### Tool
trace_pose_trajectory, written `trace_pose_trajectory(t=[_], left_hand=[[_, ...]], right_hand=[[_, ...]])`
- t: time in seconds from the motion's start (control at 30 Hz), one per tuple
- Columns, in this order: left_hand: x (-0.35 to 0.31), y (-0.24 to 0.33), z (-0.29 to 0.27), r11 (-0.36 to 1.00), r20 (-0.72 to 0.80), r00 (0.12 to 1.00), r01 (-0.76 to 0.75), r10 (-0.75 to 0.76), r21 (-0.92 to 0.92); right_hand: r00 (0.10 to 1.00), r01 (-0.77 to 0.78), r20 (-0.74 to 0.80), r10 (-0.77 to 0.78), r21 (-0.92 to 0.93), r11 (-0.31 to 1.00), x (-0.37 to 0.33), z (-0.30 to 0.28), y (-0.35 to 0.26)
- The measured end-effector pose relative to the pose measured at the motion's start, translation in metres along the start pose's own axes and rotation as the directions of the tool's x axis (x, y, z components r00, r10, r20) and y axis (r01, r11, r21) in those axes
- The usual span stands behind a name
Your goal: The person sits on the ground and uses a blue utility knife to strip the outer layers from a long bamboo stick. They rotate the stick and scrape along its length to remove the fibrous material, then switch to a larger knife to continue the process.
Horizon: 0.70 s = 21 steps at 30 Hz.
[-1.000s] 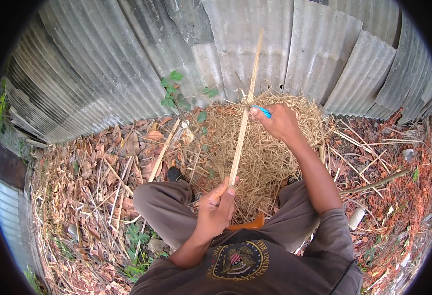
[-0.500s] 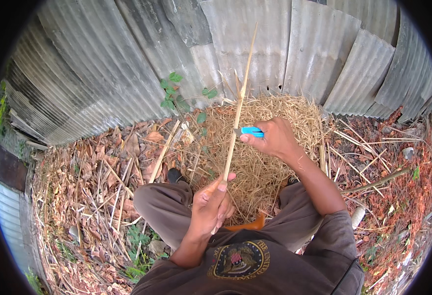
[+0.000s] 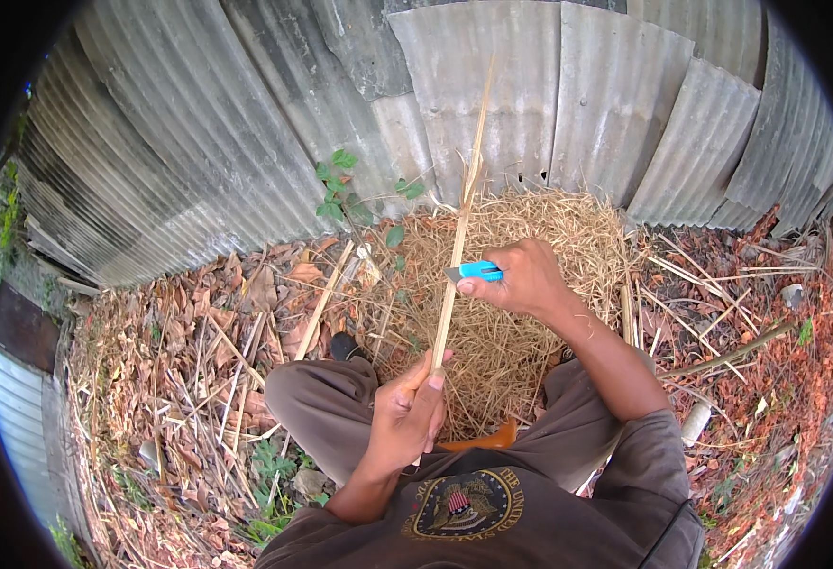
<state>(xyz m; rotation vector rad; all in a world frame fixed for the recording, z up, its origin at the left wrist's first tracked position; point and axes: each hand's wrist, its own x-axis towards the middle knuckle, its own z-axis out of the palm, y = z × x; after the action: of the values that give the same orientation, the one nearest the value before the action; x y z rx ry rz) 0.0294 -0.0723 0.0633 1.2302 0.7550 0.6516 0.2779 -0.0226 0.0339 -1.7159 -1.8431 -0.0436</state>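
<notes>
A long pale strip of split wood or bamboo (image 3: 460,242) points up and away from me, its far end splintered into thin slivers. My left hand (image 3: 407,408) is closed round its near end, above my lap. In my right hand (image 3: 527,279) is a blue utility knife (image 3: 479,272), gripped between thumb and curled fingers. The knife's short blade rests against the strip about midway along, well beyond the left hand. The strip's lower tip is partly hidden behind my left hand.
A heap of straw-like shavings (image 3: 511,332) spreads between my legs. An orange curved object (image 3: 481,439) lies by my lap. Dry leaves and loose sticks (image 3: 317,303) cover the ground. A corrugated metal fence (image 3: 483,104) stands ahead, with a small green plant (image 3: 338,190) before it.
The knife in my right hand has slid slightly nearer to me along the strip. My left hand keeps its hold, and the view has shifted a little.
</notes>
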Motion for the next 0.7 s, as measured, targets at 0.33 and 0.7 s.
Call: trace_pose_trajectory(t=[0.33, 0.7], left_hand=[[-0.003, -0.01, -0.013, 0.996, 0.037, 0.999, 0.032, -0.035, 0.083], [0.012, -0.031, -0.044, 0.939, -0.126, 0.982, -0.091, 0.139, 0.331]], right_hand=[[0.914, -0.378, 0.216, 0.344, 0.142, 0.915, 0.015, -0.008, 0.039], [0.812, -0.481, -0.162, 0.561, 0.359, 0.8, -0.093, -0.071, 0.057]])
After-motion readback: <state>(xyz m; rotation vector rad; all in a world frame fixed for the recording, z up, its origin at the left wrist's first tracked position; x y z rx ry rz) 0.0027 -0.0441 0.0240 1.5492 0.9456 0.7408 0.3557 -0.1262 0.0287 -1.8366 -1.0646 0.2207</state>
